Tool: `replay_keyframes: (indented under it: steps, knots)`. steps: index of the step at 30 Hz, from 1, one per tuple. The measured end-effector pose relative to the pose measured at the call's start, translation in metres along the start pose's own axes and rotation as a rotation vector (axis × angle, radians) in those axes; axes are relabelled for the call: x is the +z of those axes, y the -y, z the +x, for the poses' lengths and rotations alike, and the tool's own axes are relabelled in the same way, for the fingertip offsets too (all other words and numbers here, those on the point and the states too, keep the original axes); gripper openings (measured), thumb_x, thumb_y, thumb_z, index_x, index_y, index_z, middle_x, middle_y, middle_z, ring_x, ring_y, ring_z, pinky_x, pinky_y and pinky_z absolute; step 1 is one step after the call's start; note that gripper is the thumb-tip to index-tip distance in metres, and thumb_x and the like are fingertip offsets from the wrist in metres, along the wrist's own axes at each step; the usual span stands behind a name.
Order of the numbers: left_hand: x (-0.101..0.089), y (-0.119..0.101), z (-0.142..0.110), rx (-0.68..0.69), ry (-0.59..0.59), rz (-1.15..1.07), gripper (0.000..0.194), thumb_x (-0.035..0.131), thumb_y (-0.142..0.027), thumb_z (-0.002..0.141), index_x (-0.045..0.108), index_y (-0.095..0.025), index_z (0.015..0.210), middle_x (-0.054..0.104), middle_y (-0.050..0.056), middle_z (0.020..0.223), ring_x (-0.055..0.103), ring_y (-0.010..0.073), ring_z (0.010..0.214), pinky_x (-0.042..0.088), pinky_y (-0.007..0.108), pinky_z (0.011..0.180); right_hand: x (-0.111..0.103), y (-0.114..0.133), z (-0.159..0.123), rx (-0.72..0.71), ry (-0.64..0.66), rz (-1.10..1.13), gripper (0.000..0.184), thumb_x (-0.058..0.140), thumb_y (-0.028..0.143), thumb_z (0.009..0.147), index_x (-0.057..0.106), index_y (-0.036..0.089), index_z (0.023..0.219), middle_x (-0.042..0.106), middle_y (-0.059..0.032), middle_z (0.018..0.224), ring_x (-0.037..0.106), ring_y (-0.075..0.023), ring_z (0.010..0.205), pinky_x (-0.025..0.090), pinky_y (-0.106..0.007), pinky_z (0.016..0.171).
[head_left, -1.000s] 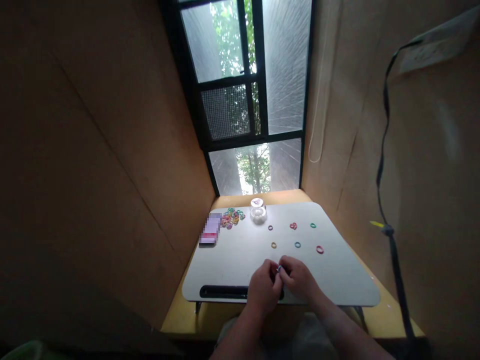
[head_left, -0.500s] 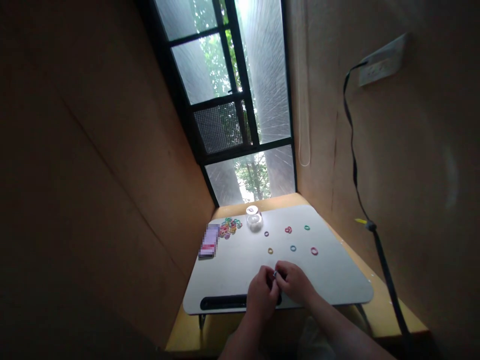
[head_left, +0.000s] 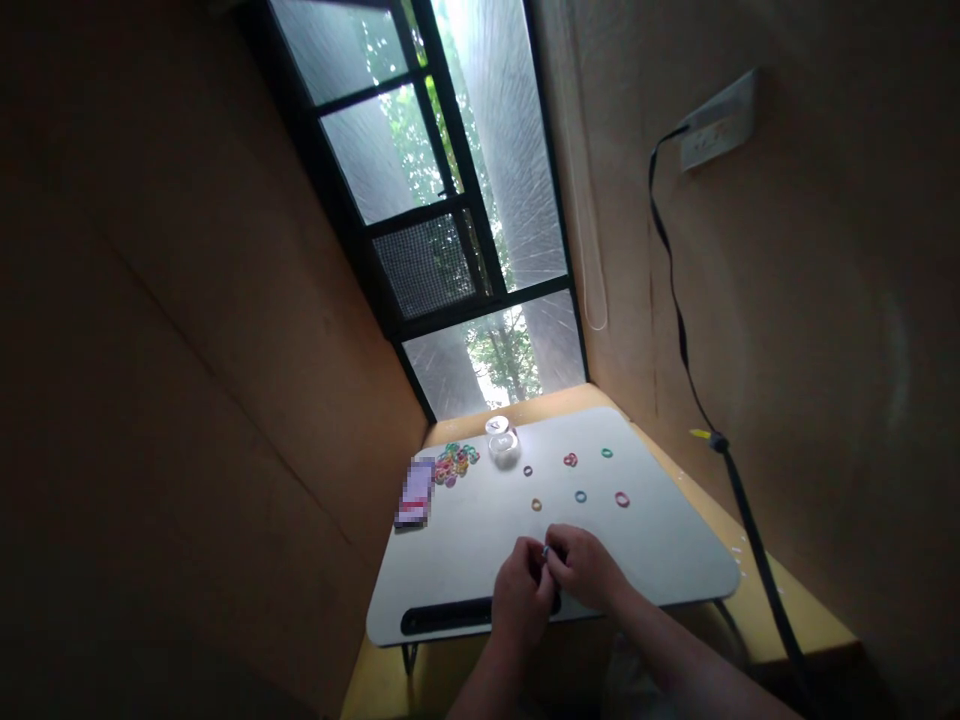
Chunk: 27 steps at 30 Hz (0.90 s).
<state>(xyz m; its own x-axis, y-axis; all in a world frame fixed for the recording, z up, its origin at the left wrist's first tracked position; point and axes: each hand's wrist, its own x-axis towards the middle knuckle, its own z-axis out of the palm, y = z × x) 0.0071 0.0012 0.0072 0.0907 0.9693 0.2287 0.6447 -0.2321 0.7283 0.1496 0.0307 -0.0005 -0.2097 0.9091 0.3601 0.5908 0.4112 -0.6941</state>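
My left hand and my right hand meet over the near edge of a small white table. Their fingertips pinch a small elastic band between them. Single coloured bands lie apart on the table farther out: a yellow one, a blue one, a pink one, a red one, a green one and a purple one. A heap of mixed coloured bands lies at the far left.
A clear round jar stands at the table's far edge beside the heap. A phone lies at the left edge. A dark slot runs along the near edge. A window fills the far wall; a black cable hangs at right.
The view has tilted and swung, so the table sits lower and more slanted in frame. Both hands stay pinched together on the small band at the near edge.
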Motion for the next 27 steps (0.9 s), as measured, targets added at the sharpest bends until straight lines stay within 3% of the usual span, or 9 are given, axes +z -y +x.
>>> replay_keyframes:
  steps: [13,20,27]
  knots:
    - [0.003,-0.003,0.001,-0.018,0.028,0.057,0.01,0.049,-0.031,0.087,0.05,-0.021,0.089,0.059,-0.001,0.075,0.054,0.0149,0.069,0.037,0.026,0.064,-0.006,0.001,0.0,-0.003,-0.012,0.047,0.01,0.051,0.016,0.076,0.049,0.019,0.066,0.054,0.0018,0.064,0.046,-0.012,0.06,0.027,-0.024,0.058]
    - [0.01,-0.007,0.002,0.002,0.022,0.175,0.021,0.046,-0.035,0.089,0.048,-0.02,0.074,0.055,-0.001,0.066,0.049,0.0145,0.062,0.035,0.026,0.06,-0.006,-0.002,0.001,0.03,-0.058,0.101,0.009,0.053,0.019,0.078,0.057,0.019,0.071,0.06,-0.0005,0.068,0.05,-0.0139,0.064,0.028,-0.025,0.06]
    - [0.005,-0.007,0.01,-0.014,0.028,0.093,0.028,0.05,-0.043,0.087,0.053,-0.019,0.074,0.058,0.0,0.065,0.053,0.0159,0.065,0.04,0.026,0.062,-0.011,-0.002,0.008,0.033,0.025,0.125,0.008,0.056,0.019,0.077,0.064,0.02,0.074,0.066,-0.0025,0.075,0.053,-0.0153,0.069,0.03,-0.026,0.063]
